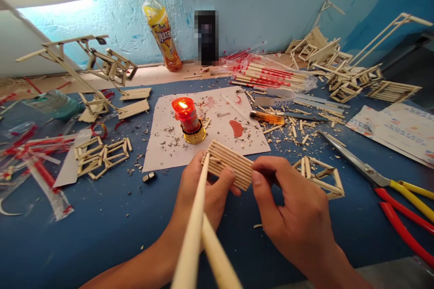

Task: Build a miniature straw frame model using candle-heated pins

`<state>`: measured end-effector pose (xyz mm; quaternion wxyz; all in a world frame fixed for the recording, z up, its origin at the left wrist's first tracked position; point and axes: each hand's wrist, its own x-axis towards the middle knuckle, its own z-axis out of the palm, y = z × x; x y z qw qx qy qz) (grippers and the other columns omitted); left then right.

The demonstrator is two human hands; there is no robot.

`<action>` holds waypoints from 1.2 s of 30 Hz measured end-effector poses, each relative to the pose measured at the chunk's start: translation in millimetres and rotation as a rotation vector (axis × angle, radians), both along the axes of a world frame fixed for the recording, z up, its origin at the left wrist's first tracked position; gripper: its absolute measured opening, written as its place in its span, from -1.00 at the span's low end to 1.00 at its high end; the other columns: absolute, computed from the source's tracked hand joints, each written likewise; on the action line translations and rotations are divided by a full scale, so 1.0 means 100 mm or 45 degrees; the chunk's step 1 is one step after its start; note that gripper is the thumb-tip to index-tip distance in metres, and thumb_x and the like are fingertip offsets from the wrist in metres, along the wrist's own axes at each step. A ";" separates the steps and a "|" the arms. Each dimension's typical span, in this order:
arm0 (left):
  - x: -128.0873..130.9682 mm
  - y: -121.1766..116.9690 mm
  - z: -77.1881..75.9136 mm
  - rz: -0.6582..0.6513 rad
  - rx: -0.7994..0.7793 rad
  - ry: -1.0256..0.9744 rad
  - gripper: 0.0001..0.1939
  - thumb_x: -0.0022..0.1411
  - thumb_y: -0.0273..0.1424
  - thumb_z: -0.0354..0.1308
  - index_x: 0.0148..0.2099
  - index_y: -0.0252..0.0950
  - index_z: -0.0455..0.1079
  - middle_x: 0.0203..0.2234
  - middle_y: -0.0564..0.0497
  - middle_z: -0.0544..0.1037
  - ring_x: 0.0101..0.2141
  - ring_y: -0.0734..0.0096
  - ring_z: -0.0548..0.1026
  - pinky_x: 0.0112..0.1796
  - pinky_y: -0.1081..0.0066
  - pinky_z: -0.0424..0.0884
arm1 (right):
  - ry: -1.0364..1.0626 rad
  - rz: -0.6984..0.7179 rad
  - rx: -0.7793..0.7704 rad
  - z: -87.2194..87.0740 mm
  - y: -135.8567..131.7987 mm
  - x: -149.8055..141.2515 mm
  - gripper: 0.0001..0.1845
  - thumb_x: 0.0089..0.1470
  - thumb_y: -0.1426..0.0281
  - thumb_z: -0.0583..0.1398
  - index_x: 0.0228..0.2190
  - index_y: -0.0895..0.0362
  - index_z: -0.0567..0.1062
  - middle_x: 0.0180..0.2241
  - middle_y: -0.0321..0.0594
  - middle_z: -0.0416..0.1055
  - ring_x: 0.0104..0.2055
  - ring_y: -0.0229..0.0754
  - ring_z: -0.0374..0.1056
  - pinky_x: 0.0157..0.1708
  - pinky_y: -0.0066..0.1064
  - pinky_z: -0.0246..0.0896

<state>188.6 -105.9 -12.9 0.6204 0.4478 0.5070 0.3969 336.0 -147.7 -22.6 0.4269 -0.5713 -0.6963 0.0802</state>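
stick panel in fingers; red cup: flame; bottle (apparently amber liquid).

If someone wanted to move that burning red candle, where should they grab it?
Probably by the gold base, coming in low from the right with the right hand. The flame burns at the top of the red candle, so the base sits farthest from it, and the paper on that side bears low things, like the flat reddish patch.

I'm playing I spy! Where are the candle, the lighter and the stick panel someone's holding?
Candle (189, 120), head view: its red side.
Lighter (272, 118), head view: its orange body.
Stick panel (234, 161), head view: near its middle.
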 end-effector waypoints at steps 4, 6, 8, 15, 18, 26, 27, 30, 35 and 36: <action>-0.02 0.01 0.00 -0.034 -0.003 -0.037 -0.94 0.23 -0.43 0.22 -0.24 -0.30 0.42 -0.42 0.07 0.55 -0.45 0.47 0.45 -0.40 0.48 0.44 | 0.013 -0.014 -0.102 0.01 0.05 0.01 -0.81 0.20 0.44 0.21 -0.12 0.17 0.50 -0.23 -0.18 0.43 -0.26 -0.19 0.39 -0.28 -0.38 0.27; -0.03 0.01 0.00 -0.065 -0.023 -0.109 -0.93 0.23 -0.42 0.23 -0.21 -0.30 0.45 -0.39 0.07 0.55 -0.43 0.48 0.43 -0.40 0.49 0.43 | 0.084 0.059 -0.216 0.03 0.06 0.02 -0.90 0.21 0.47 0.20 -0.23 0.10 0.53 -0.25 -0.24 0.44 -0.30 -0.24 0.37 -0.36 -0.40 0.23; -0.03 0.02 0.01 -0.066 -0.068 -0.184 -0.91 0.20 -0.42 0.27 -0.23 -0.31 0.47 -0.39 0.07 0.54 -0.44 0.51 0.40 -0.41 0.51 0.40 | 0.172 0.110 -0.342 0.05 0.07 0.03 -0.88 0.22 0.48 0.20 -0.31 0.05 0.53 -0.35 -0.35 0.45 -0.39 -0.29 0.34 -0.43 -0.42 0.18; -0.01 0.03 0.03 -0.006 -0.247 -0.441 -0.88 0.07 -0.44 0.36 -0.37 -0.37 0.48 -0.50 0.08 0.49 -0.50 0.58 0.33 -0.46 0.57 0.34 | 0.396 0.099 -0.582 0.04 0.08 0.05 -0.84 0.29 0.29 0.18 -0.27 0.05 0.54 -0.36 -0.33 0.51 -0.42 -0.27 0.36 -0.48 -0.40 0.19; -0.02 0.02 0.03 -0.014 -0.248 -0.469 -0.88 0.09 -0.44 0.34 -0.33 -0.36 0.48 -0.46 0.09 0.48 -0.47 0.59 0.35 -0.41 0.57 0.37 | 0.498 0.120 -0.612 0.04 0.09 0.04 -0.83 0.28 0.28 0.18 -0.26 0.08 0.54 -0.37 -0.29 0.52 -0.40 -0.23 0.40 -0.46 -0.39 0.23; 0.00 0.00 0.04 -0.045 -0.168 -0.423 -0.87 0.11 -0.46 0.32 -0.25 -0.36 0.51 -0.41 0.03 0.55 -0.39 0.47 0.44 -0.39 0.52 0.40 | 0.574 0.151 -0.585 0.02 0.08 0.00 -0.79 0.28 0.26 0.19 -0.27 0.12 0.56 -0.38 -0.24 0.54 -0.40 -0.18 0.43 -0.44 -0.39 0.29; 0.00 0.00 0.04 -0.051 -0.163 -0.423 -0.86 0.11 -0.45 0.33 -0.24 -0.36 0.51 -0.40 0.02 0.56 -0.39 0.47 0.45 -0.39 0.52 0.41 | 0.574 0.152 -0.585 0.02 0.09 0.00 -0.79 0.28 0.26 0.19 -0.27 0.12 0.56 -0.39 -0.25 0.54 -0.41 -0.19 0.42 -0.45 -0.40 0.28; 0.00 0.01 0.03 -0.044 -0.147 -0.410 -0.86 0.08 -0.45 0.33 -0.26 -0.37 0.51 -0.39 0.00 0.58 -0.42 0.48 0.44 -0.41 0.52 0.41 | 0.567 0.164 -0.598 0.00 0.09 0.00 -0.79 0.29 0.27 0.17 -0.26 0.12 0.54 -0.39 -0.25 0.52 -0.42 -0.20 0.41 -0.46 -0.40 0.28; 0.00 0.00 0.04 0.036 -0.140 -0.352 -0.88 0.06 -0.45 0.31 -0.31 -0.38 0.51 -0.45 0.04 0.56 -0.47 0.51 0.44 -0.47 0.55 0.37 | 0.577 0.117 -0.424 -0.02 0.05 0.01 -0.71 0.28 0.29 0.16 0.01 0.07 0.37 -0.21 -0.23 0.43 -0.25 -0.17 0.41 -0.27 -0.34 0.34; 0.01 0.00 0.04 0.053 -0.141 -0.344 -0.89 0.05 -0.45 0.31 -0.33 -0.37 0.50 -0.47 0.05 0.55 -0.49 0.53 0.43 -0.48 0.56 0.36 | 0.593 0.107 -0.380 -0.03 0.04 0.02 -0.71 0.30 0.29 0.13 0.03 0.06 0.34 -0.20 -0.23 0.41 -0.22 -0.17 0.40 -0.23 -0.33 0.34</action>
